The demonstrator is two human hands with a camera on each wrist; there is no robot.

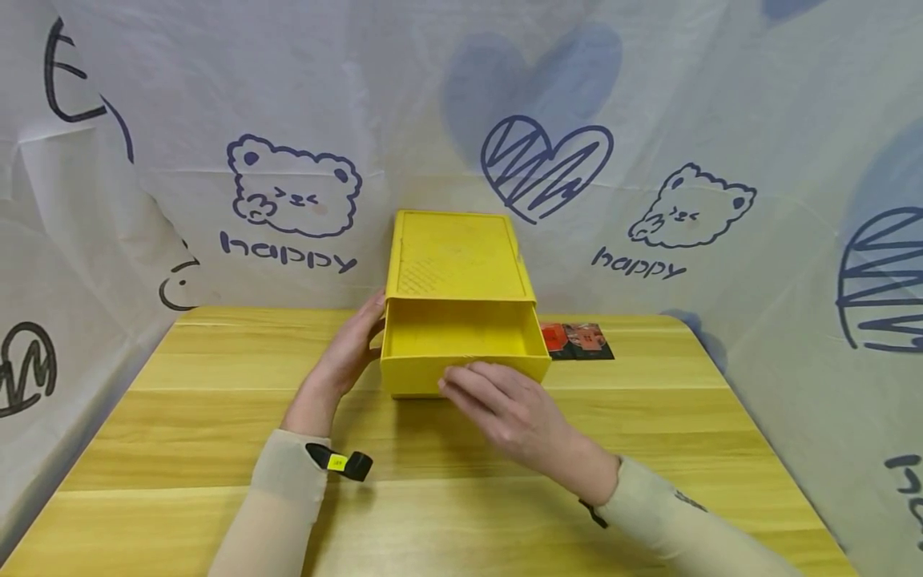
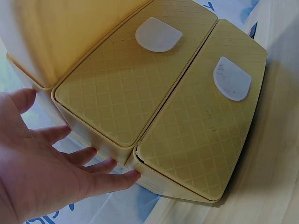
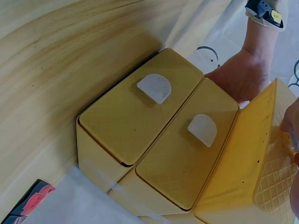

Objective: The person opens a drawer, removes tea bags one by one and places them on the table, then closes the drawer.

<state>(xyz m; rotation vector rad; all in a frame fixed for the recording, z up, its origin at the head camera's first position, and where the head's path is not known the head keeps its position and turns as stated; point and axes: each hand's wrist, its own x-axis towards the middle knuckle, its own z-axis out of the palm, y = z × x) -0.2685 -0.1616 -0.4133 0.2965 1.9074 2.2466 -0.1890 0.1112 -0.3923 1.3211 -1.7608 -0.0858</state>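
Note:
A yellow plastic drawer cabinet (image 1: pixel 454 248) stands on the table with its top drawer (image 1: pixel 411 377) pulled out toward me. Nothing shows inside the visible part of that drawer. My right hand (image 1: pixel 512 413) is at the drawer's front; in the right wrist view its fingers (image 3: pixel 289 122) pinch the handle, mostly hidden by the hand. With fingers spread and fairly straight, my left hand (image 2: pixel 44 163) rests its fingertips along the cabinet's left side. Below, two closed drawers carry pale half-round handles (image 2: pixel 159 35) on fronts with a diamond pattern.
Flat red and black cards (image 1: pixel 587 340) lie to the cabinet's right. Behind the wooden table (image 1: pixel 180 449) hangs a white cloth (image 1: pixel 404 96) with drawn hearts and bears, close to the cabinet's back. Wrist straps (image 1: pixel 337 462) sit on both sleeves.

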